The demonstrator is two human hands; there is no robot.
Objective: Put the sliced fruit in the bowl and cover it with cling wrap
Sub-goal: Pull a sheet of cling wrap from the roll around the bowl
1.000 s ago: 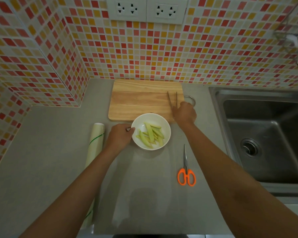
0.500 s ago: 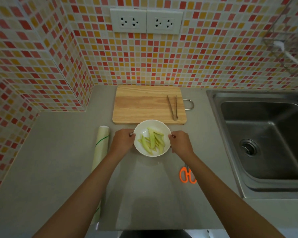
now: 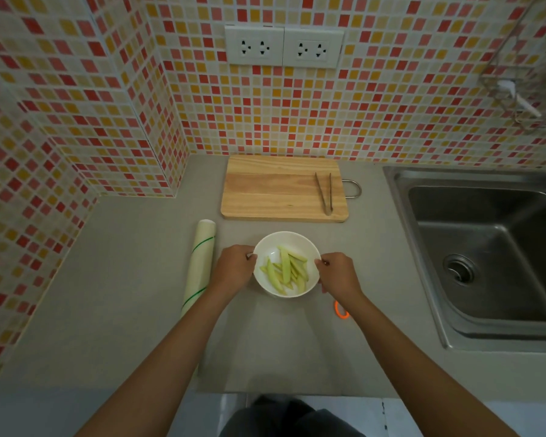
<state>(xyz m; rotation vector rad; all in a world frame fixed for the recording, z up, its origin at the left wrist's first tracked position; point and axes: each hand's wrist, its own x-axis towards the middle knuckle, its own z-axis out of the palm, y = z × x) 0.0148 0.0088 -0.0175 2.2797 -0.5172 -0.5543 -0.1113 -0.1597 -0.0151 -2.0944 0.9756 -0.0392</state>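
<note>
Far left, mosaic tile wall [image 3: 60,127] in red, yellow & cream wraps the corner of the grey countertop [image 3: 123,310]. Next on the counter: cling wrap roll [image 3: 199,266], lying lengthwise w/ green lines across it, just left of the left forearm, not touched by either hand.

Left hand [image 3: 234,268] sits at the left rim of the white bowl [image 3: 309,247], fingers curled, thumb & fingertips pinching the rim edge. Bowl stands on the counter btwn both hands, near the front of the cutting board but apart from it. Sliced fruit [image 3: 286,272], pale green strips, lies inside the bowl, mostly center & right half; bare white patch at upper left inside. Fruit is btwn the 2 hands, neither hand touching it.

Behind the bowl: wooden cutting board [image 3: 275,190] flat against the back wall, metal tongs [image 3: 324,192] lying on its right part, tips pointing away, a wire handle loop sticking out of the board's right edge. Double wall socket [image 3: 284,47] above it.

Right hand [image 3: 339,272] grips the bowl's right rim, fingers curled over the edge. Just below its wrist an orange scissors handle [image 3: 341,310] peeks out, rest hidden by the forearm.

Far right: stainless sink [image 3: 492,257] w/ drain, wire rack on the wall above it.
</note>
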